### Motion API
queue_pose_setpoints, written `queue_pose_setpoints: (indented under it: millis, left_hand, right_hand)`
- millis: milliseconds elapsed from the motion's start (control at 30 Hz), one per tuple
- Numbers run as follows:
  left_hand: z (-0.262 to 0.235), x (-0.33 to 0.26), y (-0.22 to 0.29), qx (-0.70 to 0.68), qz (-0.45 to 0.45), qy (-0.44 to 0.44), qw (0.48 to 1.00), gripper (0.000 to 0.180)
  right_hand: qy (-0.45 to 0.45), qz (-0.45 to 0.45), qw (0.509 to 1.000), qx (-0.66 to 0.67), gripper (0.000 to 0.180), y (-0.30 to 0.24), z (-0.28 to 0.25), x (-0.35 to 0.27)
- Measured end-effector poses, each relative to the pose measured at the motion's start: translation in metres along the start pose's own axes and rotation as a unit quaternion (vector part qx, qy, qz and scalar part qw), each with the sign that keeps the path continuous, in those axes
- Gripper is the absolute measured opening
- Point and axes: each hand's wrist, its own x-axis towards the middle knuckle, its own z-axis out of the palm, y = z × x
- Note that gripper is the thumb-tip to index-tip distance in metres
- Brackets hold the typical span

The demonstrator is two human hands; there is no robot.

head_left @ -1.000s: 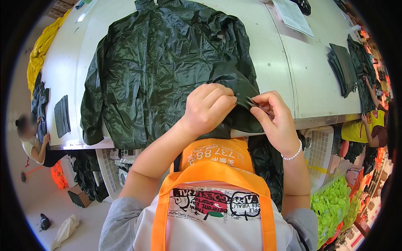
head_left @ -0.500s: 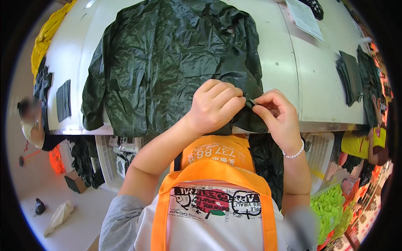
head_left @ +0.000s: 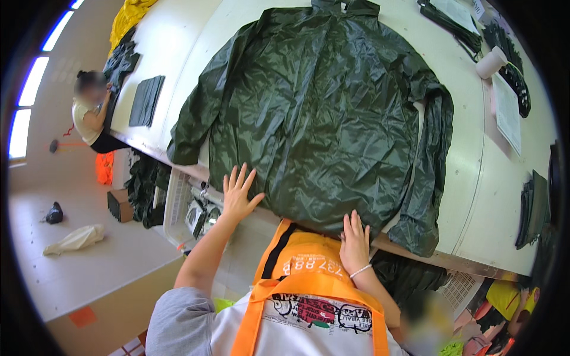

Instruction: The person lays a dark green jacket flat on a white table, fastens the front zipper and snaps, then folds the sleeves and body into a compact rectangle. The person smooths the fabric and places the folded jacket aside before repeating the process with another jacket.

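Note:
A dark green, shiny jacket [head_left: 314, 118] lies spread on the white table, its collar at the far edge of view and both sleeves down along its sides. On its lower left hem rests my left hand [head_left: 238, 193], fingers spread and flat. My right hand [head_left: 354, 240] lies on the hem further right, fingers stretched out toward the jacket, nothing held. The right sleeve [head_left: 424, 184] lies beside the body, its cuff near the table's front edge.
Folded dark green garments [head_left: 146, 101] lie at the left, and another folded pile [head_left: 532, 209] at the far right. A white roll [head_left: 491, 62] stands near paper sheets [head_left: 506, 113]. A person [head_left: 92, 110] works at the left. A white basket [head_left: 178, 204] sits below the table edge.
Both hands have let go of the right-side fabric they were pinching and now lie flat, apart, on the hem. The jacket shows its plain side, lying smoother. The view has shifted.

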Motion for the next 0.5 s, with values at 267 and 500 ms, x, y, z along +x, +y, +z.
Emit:
queue_pose_setpoints:
  millis: [267, 500]
  left_hand:
    - [0.032, 0.123, -0.008, -0.026, 0.040, 0.044, 0.998, 0.078]
    - [0.058, 0.308, -0.015, -0.010, 0.071, 0.194, 0.978, 0.076]
  right_hand:
    - [0.168, 0.078, 0.965, -0.187, 0.058, 0.016, -0.026, 0.112]
    - [0.301, 0.072, 0.888, -0.339, 0.049, 0.082, -0.086, 0.284]
